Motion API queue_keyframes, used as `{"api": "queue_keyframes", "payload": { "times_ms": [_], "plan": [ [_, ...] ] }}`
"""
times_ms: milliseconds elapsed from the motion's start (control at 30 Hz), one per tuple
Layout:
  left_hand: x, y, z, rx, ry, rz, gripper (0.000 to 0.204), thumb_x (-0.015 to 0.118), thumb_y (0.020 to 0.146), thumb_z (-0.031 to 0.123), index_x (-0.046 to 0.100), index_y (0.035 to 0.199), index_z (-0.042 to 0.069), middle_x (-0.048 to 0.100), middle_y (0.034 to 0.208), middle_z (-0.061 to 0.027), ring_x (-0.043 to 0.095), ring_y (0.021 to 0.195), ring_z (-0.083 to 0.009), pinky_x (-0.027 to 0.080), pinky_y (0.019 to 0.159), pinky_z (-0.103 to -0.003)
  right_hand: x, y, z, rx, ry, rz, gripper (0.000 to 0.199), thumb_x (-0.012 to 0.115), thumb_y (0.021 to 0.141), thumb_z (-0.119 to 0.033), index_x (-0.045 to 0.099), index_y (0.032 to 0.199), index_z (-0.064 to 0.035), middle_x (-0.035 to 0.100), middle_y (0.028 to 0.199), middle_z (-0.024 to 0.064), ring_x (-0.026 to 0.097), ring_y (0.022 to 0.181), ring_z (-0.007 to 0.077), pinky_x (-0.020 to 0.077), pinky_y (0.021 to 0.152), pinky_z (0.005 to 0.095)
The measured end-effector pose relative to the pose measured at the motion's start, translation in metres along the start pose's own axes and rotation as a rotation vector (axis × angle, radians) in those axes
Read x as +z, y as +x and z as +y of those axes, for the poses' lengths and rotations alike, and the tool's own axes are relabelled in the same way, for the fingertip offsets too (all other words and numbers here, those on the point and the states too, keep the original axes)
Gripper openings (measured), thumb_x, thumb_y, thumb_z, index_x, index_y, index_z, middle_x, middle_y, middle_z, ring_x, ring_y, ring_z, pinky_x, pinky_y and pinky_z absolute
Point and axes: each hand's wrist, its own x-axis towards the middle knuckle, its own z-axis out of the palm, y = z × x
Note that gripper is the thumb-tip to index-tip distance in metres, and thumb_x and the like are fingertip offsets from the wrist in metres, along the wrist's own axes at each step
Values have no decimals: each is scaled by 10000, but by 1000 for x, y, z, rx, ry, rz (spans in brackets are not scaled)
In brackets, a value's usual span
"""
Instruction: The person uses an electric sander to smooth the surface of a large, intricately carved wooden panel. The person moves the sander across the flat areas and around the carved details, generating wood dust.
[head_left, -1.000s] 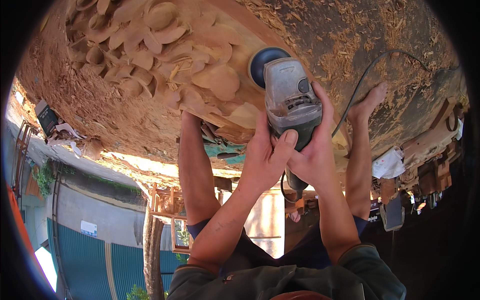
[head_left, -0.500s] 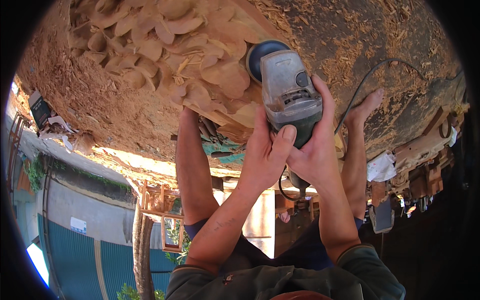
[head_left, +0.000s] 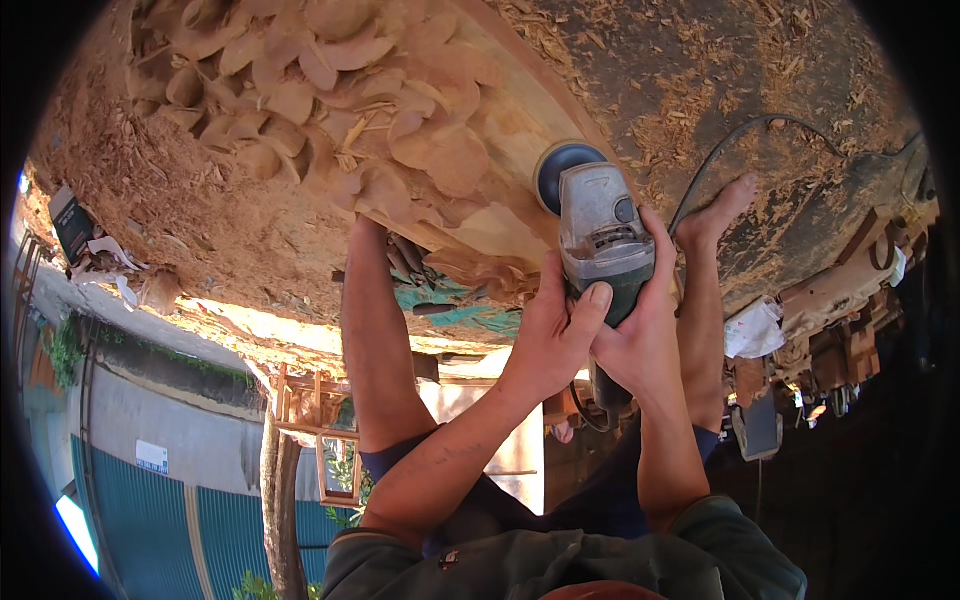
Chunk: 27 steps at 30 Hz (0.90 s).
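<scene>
Gripping: left hand and right hand together, clamped on grey angle grinder.
Disc: dark sanding pad touching carved wooden panel edge.
Ground: sawdust-strewn.

Grinder against carved wood
</scene>
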Motion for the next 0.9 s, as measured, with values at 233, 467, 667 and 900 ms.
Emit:
{"api": "queue_keyframes", "payload": {
  "times_ms": [233,467,667,900],
  "plan": [
    [-6,14,27,173,41,60,551,584,1081,266,358,1484,-34,611,1357,-145,568,1208,-157,453,1064,-317,8,28,-16,-138,-4,-69,1040,831,839,-63,187,1656,-78,548,1442,185,596,1293,256,479,1095,383],
    [-4,7,17,177,7,88,518,594,1079,254,359,1457,-11,600,1341,-132,548,1207,-152,444,1071,-314,6,21,-10,-120,-40,-107,1045,846,846,-70,185,1656,-82,536,1457,179,575,1317,255,453,1119,387],
    [8,-18,-10,-41,65,58,490,628,1074,264,389,1404,-8,625,1288,-141,565,1146,-128,482,1006,-312,-10,-19,12,91,61,-53,1075,857,814,-48,181,1649,-64,513,1488,197,552,1366,276,438,1146,398],
    [4,0,14,112,84,77,459,676,1030,142,421,1375,-25,628,1245,-125,579,1128,-128,496,972,-297,-9,10,-3,-81,48,-99,1055,826,841,-80,159,1659,-75,561,1460,208,596,1321,285,459,1114,393]
  ]
}}
